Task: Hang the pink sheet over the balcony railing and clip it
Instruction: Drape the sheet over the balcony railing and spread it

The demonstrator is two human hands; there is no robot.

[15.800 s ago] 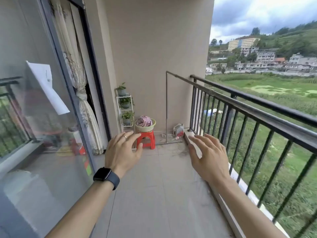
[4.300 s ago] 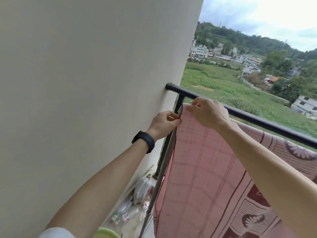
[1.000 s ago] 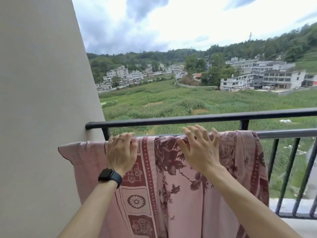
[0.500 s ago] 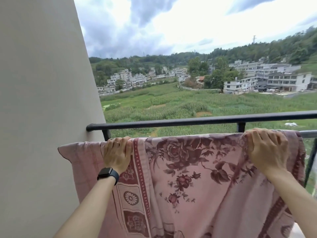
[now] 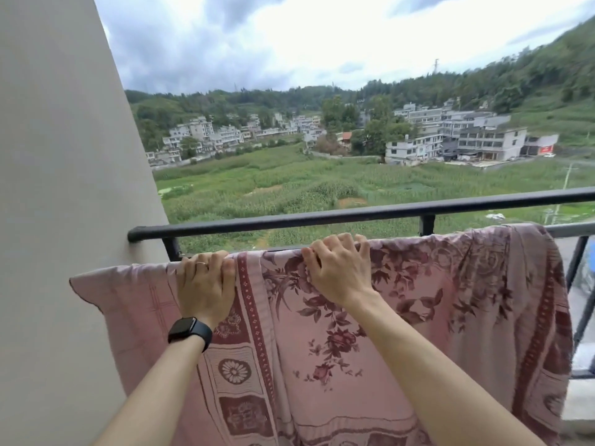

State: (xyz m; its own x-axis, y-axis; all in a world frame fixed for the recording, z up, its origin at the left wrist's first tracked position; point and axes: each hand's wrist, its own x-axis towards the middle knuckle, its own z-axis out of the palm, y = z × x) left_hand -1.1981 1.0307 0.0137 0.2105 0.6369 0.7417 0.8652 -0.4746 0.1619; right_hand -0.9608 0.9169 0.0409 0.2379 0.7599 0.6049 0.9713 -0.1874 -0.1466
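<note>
The pink sheet (image 5: 450, 300), printed with dark red flowers and borders, hangs over the lower bar of the balcony railing and drapes down towards me. The black top rail (image 5: 322, 215) runs above it. My left hand (image 5: 206, 281), with a ring and a black watch, grips the sheet's top fold near the wall. My right hand (image 5: 338, 268) is curled over the same fold a little to the right. No clip is in view.
A beige wall (image 5: 64, 188) fills the left side, and the sheet's left corner lies against it. Black railing bars (image 5: 576, 262) show at the right, past the sheet's edge. Beyond the rail lie green fields and white buildings.
My right hand has slid back left along the top fold, from the sheet's right end to near the middle. The left hand has stayed put. The sheet lies spread wider than a second ago.
</note>
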